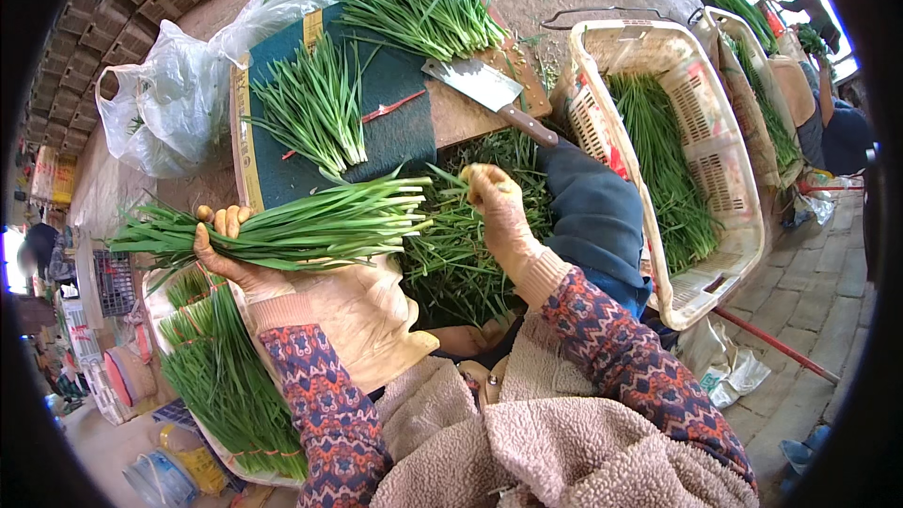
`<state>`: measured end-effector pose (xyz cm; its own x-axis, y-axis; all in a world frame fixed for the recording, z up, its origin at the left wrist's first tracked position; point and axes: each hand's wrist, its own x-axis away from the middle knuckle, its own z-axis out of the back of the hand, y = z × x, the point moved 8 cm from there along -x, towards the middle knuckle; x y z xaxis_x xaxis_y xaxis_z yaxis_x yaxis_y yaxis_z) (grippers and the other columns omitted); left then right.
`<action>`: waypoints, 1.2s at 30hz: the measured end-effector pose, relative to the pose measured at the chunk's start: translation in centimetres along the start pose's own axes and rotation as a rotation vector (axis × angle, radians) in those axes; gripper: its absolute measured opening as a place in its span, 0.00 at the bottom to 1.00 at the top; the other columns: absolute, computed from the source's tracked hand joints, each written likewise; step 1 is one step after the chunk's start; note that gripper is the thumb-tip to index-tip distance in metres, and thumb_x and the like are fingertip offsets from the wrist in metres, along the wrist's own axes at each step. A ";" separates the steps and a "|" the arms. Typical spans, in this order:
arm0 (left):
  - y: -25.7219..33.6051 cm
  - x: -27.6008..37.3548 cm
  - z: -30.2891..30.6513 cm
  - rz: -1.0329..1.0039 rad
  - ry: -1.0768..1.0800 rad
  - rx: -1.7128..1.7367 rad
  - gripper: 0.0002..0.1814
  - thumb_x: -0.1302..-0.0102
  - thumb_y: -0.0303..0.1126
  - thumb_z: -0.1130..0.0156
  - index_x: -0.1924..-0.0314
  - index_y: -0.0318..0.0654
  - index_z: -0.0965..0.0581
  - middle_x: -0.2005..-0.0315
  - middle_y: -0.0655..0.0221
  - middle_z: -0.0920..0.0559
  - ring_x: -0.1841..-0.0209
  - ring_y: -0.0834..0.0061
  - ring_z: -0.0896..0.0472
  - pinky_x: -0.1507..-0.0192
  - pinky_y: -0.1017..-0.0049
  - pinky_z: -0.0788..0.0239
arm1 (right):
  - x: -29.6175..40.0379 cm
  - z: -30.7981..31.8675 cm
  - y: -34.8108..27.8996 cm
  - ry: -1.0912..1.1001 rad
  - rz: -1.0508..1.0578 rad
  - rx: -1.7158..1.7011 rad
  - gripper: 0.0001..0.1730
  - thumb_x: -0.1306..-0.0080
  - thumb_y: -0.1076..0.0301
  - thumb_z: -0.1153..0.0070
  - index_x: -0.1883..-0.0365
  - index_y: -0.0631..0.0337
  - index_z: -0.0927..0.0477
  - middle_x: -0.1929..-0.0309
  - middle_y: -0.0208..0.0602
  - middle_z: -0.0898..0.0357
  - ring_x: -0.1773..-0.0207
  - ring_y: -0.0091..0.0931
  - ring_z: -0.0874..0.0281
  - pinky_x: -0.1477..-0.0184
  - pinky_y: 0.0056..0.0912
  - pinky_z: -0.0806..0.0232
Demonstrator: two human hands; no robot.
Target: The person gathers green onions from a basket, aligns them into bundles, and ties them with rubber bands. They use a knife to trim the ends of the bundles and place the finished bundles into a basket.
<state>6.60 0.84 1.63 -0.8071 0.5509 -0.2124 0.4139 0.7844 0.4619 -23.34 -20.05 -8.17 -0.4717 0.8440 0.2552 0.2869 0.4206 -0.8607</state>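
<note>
My left hand [234,269] grips a loose bunch of garlic chives [331,222], its pale cut ends towards the right. Just past those ends, my right hand [497,204] pinches what looks like a stray green leaf [448,178] between thumb and fingers. A smaller chive bunch [321,109] lies on a dark green mat [402,137], beside a red tie [395,106]. Behind it, a larger pile of chives [430,7] rests partly on a wooden board [525,77]. A cleaver [487,88] with a brown wooden handle lies there, handle towards me.
Loose leaf trimmings [458,254] fill the space between my knees. A white plastic crate [712,134] of chives stands right; another crate [152,289] holds tied bunches at left. Plastic bags [173,102] sit beyond the mat. A person [843,123] is at far right.
</note>
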 end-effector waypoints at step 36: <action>0.0 0.5 -2.4 0.164 -0.387 0.359 0.18 0.29 0.38 0.48 0.45 0.37 0.26 0.80 0.82 0.28 0.70 0.86 0.27 0.52 0.79 0.35 | 4.8 1.2 0.9 -0.586 0.127 1.221 0.16 0.40 0.62 0.38 0.55 0.57 0.17 0.57 0.44 0.17 0.56 0.36 0.18 0.53 0.34 0.27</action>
<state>5.23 0.41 3.56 -0.5344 0.6854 -0.4947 0.6934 0.6902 0.2072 -26.32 -16.01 -8.20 -0.8675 0.4615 0.1854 -0.4154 -0.4674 -0.7803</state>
